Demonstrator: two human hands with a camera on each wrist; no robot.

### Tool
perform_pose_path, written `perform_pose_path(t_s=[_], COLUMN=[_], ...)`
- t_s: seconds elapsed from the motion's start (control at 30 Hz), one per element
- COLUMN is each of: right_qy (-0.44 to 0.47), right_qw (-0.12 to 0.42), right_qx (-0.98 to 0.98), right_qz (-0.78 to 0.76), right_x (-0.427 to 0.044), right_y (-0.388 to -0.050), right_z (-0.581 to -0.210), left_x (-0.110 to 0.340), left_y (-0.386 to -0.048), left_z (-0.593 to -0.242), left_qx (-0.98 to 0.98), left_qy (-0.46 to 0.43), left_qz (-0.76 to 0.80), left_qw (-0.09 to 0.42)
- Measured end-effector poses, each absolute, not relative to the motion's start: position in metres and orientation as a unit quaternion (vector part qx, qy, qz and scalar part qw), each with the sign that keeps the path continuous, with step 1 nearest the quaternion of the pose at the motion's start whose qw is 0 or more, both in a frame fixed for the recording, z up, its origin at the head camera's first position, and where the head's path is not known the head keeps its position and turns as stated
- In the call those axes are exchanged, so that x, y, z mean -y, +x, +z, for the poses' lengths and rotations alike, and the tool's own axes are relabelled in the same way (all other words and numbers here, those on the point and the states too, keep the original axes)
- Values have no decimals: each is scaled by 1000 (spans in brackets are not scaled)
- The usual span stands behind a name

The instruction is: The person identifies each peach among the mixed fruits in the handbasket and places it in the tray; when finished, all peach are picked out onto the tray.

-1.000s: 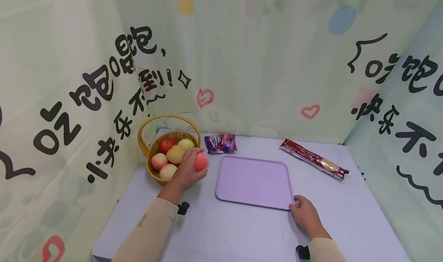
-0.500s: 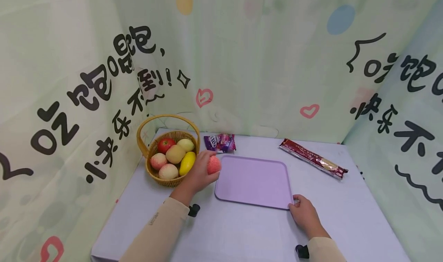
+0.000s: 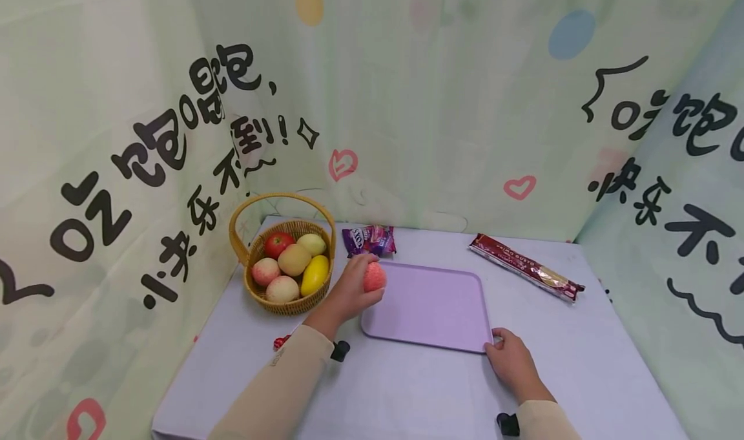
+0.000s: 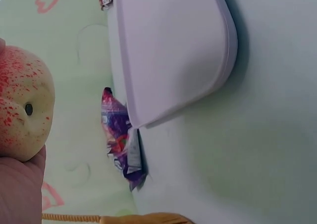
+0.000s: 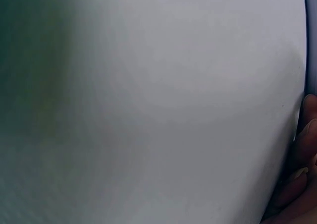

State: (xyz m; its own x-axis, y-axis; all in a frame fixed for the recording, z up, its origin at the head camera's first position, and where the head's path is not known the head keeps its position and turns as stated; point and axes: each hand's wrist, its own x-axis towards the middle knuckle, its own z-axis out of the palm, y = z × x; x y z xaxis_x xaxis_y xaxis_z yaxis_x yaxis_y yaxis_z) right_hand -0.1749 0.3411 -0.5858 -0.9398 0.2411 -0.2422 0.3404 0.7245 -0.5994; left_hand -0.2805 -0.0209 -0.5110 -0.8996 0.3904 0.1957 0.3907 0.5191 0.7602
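Observation:
The left hand (image 3: 351, 291) holds a pink-red peach (image 3: 374, 277) over the left end of the purple tray (image 3: 430, 307). In the left wrist view the peach (image 4: 25, 105) shows red speckles, a pale yellowish side and a small dark spot, with part of the hand (image 4: 20, 192) under it. The right hand (image 3: 516, 364) grips the tray's near right corner between thumb and fingers. At the right edge of the right wrist view, curled fingers (image 5: 297, 184) touch the tray rim (image 5: 311, 40).
A wicker basket (image 3: 289, 306) with several fruits stands at the left. A purple snack bag (image 3: 369, 240) lies behind the tray, a long red packet (image 3: 526, 267) at the back right. Beside the left sleeve a small red object (image 3: 281, 342) is partly hidden.
The left hand has carried the peach rightward from beside the basket to over the tray's left end. The yellow fruit and a small red object have come into view. The right hand has stayed at the corner.

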Motion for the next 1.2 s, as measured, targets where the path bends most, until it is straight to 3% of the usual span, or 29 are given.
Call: perform_pose_path(t_s=[0.67,1.2], right_qy=[160,173], right_qw=[67,76], right_qx=[-926,-921], right_qz=[-337,-340], right_x=[-346,-339], right_y=[-170,-169], right_z=[-592,-588], left_x=[-31,-43], left_y=[-306,-330], left_z=[-542,-563], left_qx=[886,876], left_qy=[-209,-158], left_qz=[-412,-452], left_qw=[-29,-58])
